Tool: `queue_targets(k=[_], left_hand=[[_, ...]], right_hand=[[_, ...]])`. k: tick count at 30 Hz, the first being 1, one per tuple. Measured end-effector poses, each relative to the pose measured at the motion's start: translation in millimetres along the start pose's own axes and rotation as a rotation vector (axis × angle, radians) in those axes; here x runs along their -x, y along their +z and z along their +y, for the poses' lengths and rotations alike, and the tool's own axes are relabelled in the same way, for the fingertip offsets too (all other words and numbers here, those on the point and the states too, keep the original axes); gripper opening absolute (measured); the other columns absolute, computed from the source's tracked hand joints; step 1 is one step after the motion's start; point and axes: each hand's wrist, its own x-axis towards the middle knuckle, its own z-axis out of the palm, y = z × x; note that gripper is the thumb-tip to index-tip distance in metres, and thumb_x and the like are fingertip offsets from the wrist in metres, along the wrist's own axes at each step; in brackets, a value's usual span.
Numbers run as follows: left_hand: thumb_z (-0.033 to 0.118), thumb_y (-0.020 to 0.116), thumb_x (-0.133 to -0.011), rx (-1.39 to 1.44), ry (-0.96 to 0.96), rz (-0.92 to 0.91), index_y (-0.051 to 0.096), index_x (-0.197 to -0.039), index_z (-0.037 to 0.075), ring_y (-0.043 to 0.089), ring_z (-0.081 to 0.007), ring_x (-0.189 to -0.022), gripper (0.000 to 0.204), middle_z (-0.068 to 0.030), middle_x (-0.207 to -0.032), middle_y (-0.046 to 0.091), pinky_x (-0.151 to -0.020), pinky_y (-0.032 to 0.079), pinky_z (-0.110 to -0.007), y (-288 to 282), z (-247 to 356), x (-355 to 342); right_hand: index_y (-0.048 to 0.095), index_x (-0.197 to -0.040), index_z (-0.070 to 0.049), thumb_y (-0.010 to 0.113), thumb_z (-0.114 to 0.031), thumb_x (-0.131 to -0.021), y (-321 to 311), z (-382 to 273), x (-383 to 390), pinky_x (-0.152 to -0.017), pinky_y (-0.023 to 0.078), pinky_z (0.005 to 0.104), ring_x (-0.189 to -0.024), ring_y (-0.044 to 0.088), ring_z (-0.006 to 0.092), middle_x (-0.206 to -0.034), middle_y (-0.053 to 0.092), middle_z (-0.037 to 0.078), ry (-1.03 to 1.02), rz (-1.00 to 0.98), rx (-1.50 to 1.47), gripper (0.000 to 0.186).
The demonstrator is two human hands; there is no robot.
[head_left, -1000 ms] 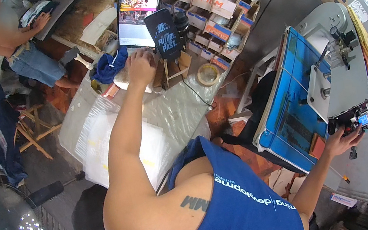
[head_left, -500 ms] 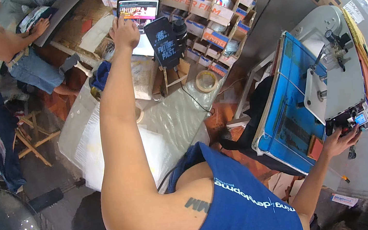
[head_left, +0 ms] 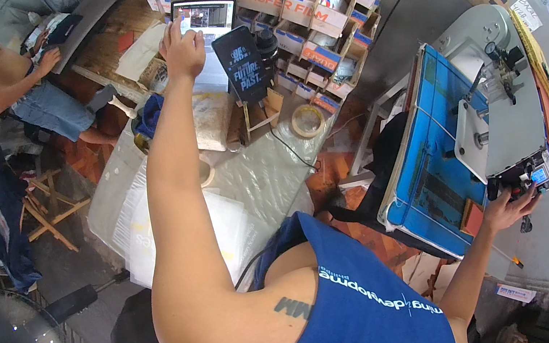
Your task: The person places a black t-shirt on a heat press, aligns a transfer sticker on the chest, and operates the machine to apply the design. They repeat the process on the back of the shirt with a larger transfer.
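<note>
My left hand [head_left: 184,55] reaches up to the screen of a tablet or laptop [head_left: 206,14], fingers apart at its surface. A dark phone [head_left: 241,63] stands just right of it, in front of a black cylinder [head_left: 267,44]. Below lie a pale packet [head_left: 210,120] and a blue cloth [head_left: 149,120]. At the right, my right hand [head_left: 508,207] rests its spread, bent fingertips on the knobs of a small control panel [head_left: 538,175] on a press machine [head_left: 514,136] with a blue padded bed [head_left: 430,115].
Cardboard compartments [head_left: 285,4] stand behind the work table [head_left: 274,171], which carries a tape roll [head_left: 295,124] and white sheets [head_left: 222,247]. At upper left another person [head_left: 34,100] works at a board. A fan [head_left: 8,328], folding wooden stand [head_left: 52,200] and black stool [head_left: 139,342] surround me.
My left hand has moved up from the pale packet onto the screen, whose picture has changed. My right hand stays at the control panel.
</note>
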Motion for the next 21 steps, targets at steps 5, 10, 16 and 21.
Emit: queue_targets(k=[5,10,16,21], left_hand=[[0.035,0.057,-0.096,-0.024,-0.086,-0.069,0.074,-0.099,0.012,0.035,-0.0363,-0.143,0.029,-0.013,-0.151,0.045,-0.113,0.026,-0.06,7,4,-25],[0.034,0.057,-0.095,-0.037,-0.089,-0.117,0.075,-0.1,0.012,0.034,-0.036,-0.144,0.029,-0.012,-0.152,0.045,-0.114,0.025,-0.059,11,6,-22],[0.033,0.058,-0.095,-0.053,-0.037,-0.084,0.075,-0.101,0.011,0.035,-0.0359,-0.144,0.028,-0.0118,-0.15,0.047,-0.115,0.025,-0.058,9,5,-24],[0.026,0.062,-0.091,0.007,0.159,-0.196,0.075,-0.1,0.012,0.037,-0.0336,-0.143,0.021,-0.0106,-0.143,0.054,-0.115,0.027,-0.054,-4,17,-18]], right_hand=[[0.044,-0.152,-0.014,0.057,-0.042,-0.09,0,0,0,-0.11,0.037,0.0579,-0.144,0.03,0.0449,-0.156,0.03,0.028,0.014,0.008,-0.039,0.069],[0.045,-0.152,-0.012,0.056,-0.043,-0.092,0,4,0,-0.111,0.036,0.0577,-0.145,0.029,0.0449,-0.156,0.029,0.029,-0.041,0.018,-0.03,0.068],[0.045,-0.151,-0.011,0.057,-0.043,-0.092,2,6,2,-0.11,0.038,0.0562,-0.144,0.031,0.044,-0.155,0.031,0.029,-0.003,0.009,-0.015,0.068],[0.045,-0.151,-0.013,0.055,-0.045,-0.092,1,7,1,-0.108,0.041,0.0551,-0.144,0.032,0.0432,-0.156,0.029,0.028,-0.005,0.008,0.002,0.068]])
